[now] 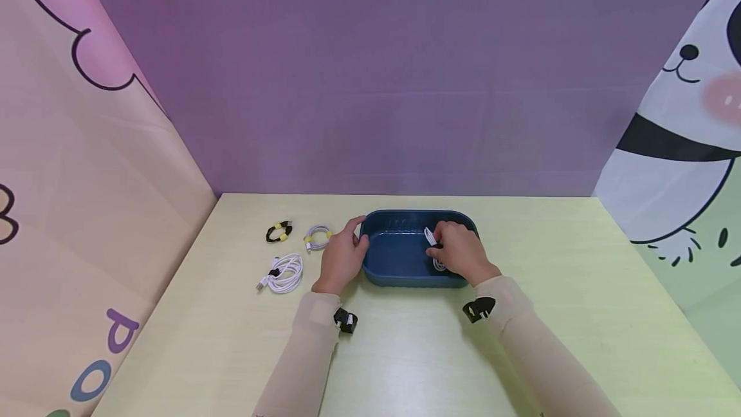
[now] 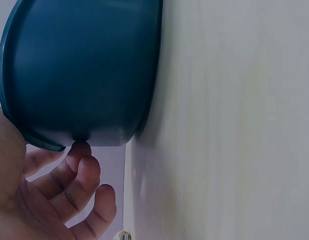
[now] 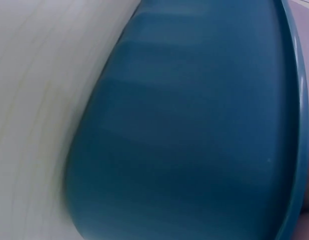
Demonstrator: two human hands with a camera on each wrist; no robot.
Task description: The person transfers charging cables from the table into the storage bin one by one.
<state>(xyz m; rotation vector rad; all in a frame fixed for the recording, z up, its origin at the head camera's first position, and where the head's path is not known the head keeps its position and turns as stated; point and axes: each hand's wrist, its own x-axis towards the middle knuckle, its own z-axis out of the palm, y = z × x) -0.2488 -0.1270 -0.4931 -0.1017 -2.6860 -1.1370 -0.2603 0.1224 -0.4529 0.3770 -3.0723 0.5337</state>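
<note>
A dark blue plastic basket (image 1: 399, 280) stands on the table. At its left end is my left hand (image 1: 341, 257); the thumb lies at the rim, and in the left wrist view curled fingers (image 2: 87, 175) meet the outer wall. Inside the basket's right part, my right hand (image 1: 463, 251) holds a coiled white cable (image 1: 438, 265) with a black tie. That cable is partly covered by the fingers. The right wrist view mostly shows the basket's outer wall (image 3: 184, 125), with a bit of the hand (image 3: 307, 175) behind the rim.
Left of the basket lie a coiled white cable (image 1: 287, 273) with a black tie, a small black cable (image 1: 279, 231) with yellow ties, and a pale lilac cable (image 1: 318, 237) with yellow ties. A purple backdrop (image 1: 405, 82) rises behind the table (image 1: 399, 365).
</note>
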